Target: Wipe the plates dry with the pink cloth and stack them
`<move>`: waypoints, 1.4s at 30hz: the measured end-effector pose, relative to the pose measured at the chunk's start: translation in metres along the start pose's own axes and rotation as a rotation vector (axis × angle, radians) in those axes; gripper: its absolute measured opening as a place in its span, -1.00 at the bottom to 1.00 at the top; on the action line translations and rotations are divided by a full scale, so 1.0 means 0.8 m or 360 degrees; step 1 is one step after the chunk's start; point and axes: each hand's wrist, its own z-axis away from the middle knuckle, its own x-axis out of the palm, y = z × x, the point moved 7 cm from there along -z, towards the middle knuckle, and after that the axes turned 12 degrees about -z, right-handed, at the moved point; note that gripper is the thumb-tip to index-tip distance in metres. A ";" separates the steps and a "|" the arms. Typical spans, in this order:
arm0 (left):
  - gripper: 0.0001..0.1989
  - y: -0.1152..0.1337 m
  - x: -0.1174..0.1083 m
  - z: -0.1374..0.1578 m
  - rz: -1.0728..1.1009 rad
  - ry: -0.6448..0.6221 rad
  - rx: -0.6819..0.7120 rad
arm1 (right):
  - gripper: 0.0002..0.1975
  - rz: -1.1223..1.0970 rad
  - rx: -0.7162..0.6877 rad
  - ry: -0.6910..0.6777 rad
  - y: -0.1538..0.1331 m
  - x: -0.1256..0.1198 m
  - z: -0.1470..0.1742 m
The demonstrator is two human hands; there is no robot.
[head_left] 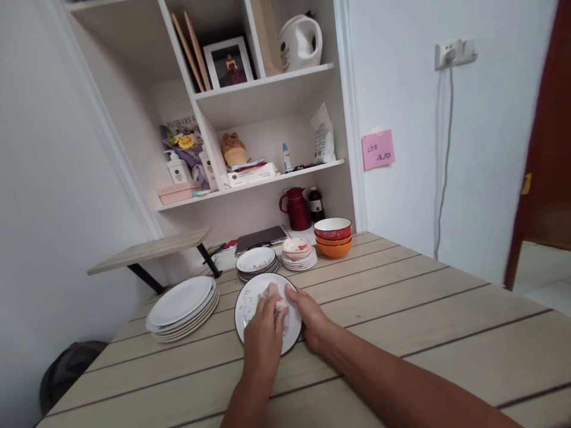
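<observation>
A round white ceramic plate (pixel 251 300) is gripped at three o'clock, seemingly for steadiness, by the right hand (pixel 313 318); crumpled pink cloth (pixel 271 290), by the left hand (pixel 264 331).

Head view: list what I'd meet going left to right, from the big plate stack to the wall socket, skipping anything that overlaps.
Stack of large plates → round plate held by the right hand → stack of red and orange bowls → pink note → wall socket.

Tabletop (pixel 428 315) opens right of hands (pixel 313 322), plates (pixel 181 302) obstructing left
</observation>
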 end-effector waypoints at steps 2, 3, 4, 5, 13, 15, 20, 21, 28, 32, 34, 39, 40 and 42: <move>-0.72 -0.008 -0.006 -0.004 -0.0055 0.0016 -0.0086 | -0.72 0.0042 -0.0002 -0.0055 0.003 0.004 0.002; -0.72 -0.014 -0.011 -0.005 -0.0091 0.0039 -0.0150 | -0.72 0.0070 -0.0006 -0.0075 0.004 0.006 0.003; -0.72 -0.021 -0.017 -0.006 -0.0131 0.0067 -0.0229 | -0.71 0.0099 -0.0006 -0.0088 0.005 0.007 0.004; -0.72 -0.029 -0.023 -0.007 -0.0173 0.0097 -0.0318 | -0.71 0.0128 -0.0001 -0.0095 0.006 0.008 0.005; -0.68 -0.057 -0.040 -0.004 -0.0323 0.0160 -0.0583 | -0.72 0.0094 0.0011 0.0020 0.004 0.007 0.009; -0.69 -0.050 -0.035 -0.005 -0.0283 0.0190 -0.0506 | -0.72 0.0049 0.0015 0.0066 0.002 0.003 0.008; -0.70 0.001 -0.013 0.001 -0.0178 0.0177 0.0029 | -0.73 -0.0041 0.0053 0.0136 0.002 -0.008 0.001; -0.70 0.014 -0.007 0.005 -0.0202 0.0146 0.0163 | -0.76 -0.0054 0.0058 0.0131 0.002 -0.010 0.000; -0.69 0.044 0.016 0.017 -0.0459 0.0070 0.0384 | -0.79 -0.0057 0.0098 0.0065 0.010 -0.014 0.005; -0.65 0.015 0.008 0.011 -0.0463 0.0182 0.0135 | -0.58 -0.0042 0.0075 -0.0025 0.011 -0.009 0.011; -0.63 0.001 0.002 0.009 -0.0428 0.0235 0.0018 | -0.52 0.0023 0.0024 -0.0086 0.010 -0.006 0.012; -0.65 -0.011 -0.008 0.009 -0.0351 0.0287 -0.0052 | -0.50 0.0147 -0.0008 -0.0132 0.013 -0.007 0.010; -0.64 -0.012 -0.009 0.009 -0.0345 0.0296 -0.0052 | -0.50 0.0142 0.0008 -0.0120 0.014 -0.009 0.010; -0.63 -0.012 -0.009 0.010 -0.0332 0.0310 -0.0044 | -0.50 0.0132 0.0033 -0.0110 0.015 -0.010 0.009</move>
